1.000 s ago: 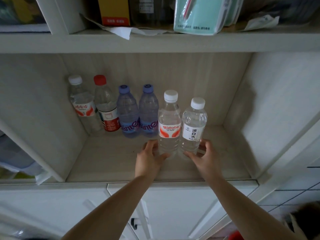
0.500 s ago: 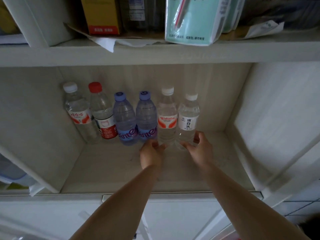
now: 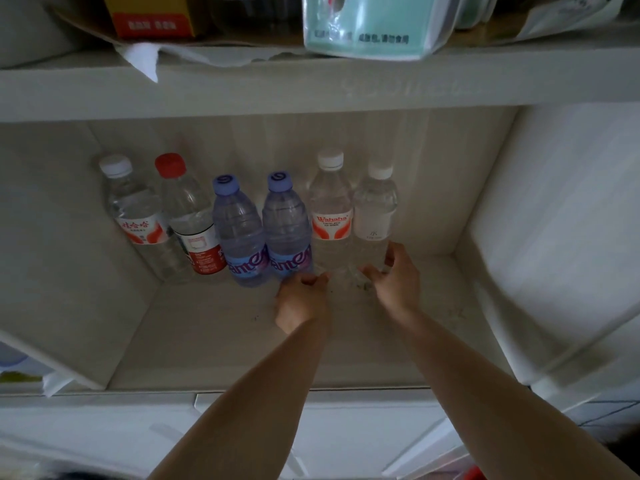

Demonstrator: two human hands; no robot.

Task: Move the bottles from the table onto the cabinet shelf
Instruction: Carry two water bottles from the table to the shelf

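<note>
I see a pale, wood-grained cabinet (image 3: pixel 540 209) in dim, flat light, its back panel ribbed. An upper shelf (image 3: pixel 311 88) carries a yellow-and-red box (image 3: pixel 152 15), a mint pack (image 3: pixel 367 26) and crumpled paper (image 3: pixel 145 60). White doors (image 3: pixel 346 434) sit below; tiled floor (image 3: pixel 609 414) shows at lower right.

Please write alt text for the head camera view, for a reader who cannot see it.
Two bare hands hold the bases of two clear bottles, left hand on the Wahaha bottle, right hand on the white-label bottle, ending a row of six on the cabinet shelf.
</note>
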